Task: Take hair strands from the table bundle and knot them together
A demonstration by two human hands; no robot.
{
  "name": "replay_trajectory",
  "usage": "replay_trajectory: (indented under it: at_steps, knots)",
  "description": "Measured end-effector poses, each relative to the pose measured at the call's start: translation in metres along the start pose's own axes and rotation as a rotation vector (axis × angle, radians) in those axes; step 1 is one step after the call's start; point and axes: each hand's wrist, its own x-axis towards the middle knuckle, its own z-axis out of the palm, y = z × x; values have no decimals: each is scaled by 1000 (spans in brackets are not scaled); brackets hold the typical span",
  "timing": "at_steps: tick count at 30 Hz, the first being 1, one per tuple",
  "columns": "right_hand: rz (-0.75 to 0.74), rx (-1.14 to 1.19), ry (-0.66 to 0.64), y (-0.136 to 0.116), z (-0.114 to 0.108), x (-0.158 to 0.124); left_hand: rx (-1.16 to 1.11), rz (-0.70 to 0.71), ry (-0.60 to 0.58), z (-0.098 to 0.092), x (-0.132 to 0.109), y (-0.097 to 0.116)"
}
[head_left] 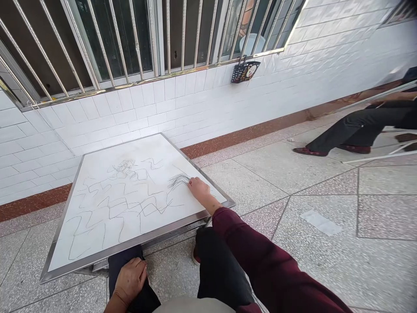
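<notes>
A white-topped square table [114, 221] with a metal rim stands in front of me. My right hand [199, 188] is over its right side, fingers pinched on one end of a bundle of thin dark strands [178, 179]. The free ends fan out to the left across the tabletop. Many bent, zigzag strands [125, 202] lie loose and spread over the surface, with a tangled clump [125, 167] toward the far side. Whether they are wire or hair I cannot tell. My left hand [130, 278] rests on my thigh below the near edge, fingers curled and pressed together, holding nothing visible.
Beyond the table is a white tiled wall [202, 108] with barred windows [137, 48]. A small patterned bag [244, 71] hangs from the bars. At the right, another person's legs [352, 128] show beside pale poles. A white paper piece [321, 222] lies on the floor.
</notes>
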Motion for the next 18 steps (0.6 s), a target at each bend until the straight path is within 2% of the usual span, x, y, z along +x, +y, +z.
replay_trajectory:
  at_steps: [11,18]
  knots:
    - [-33,35,-25,-9,4,20,-5,2,2,0,0,1]
    - [-3,31,-40,-14,2,33,-5,1,32,-6,2,6]
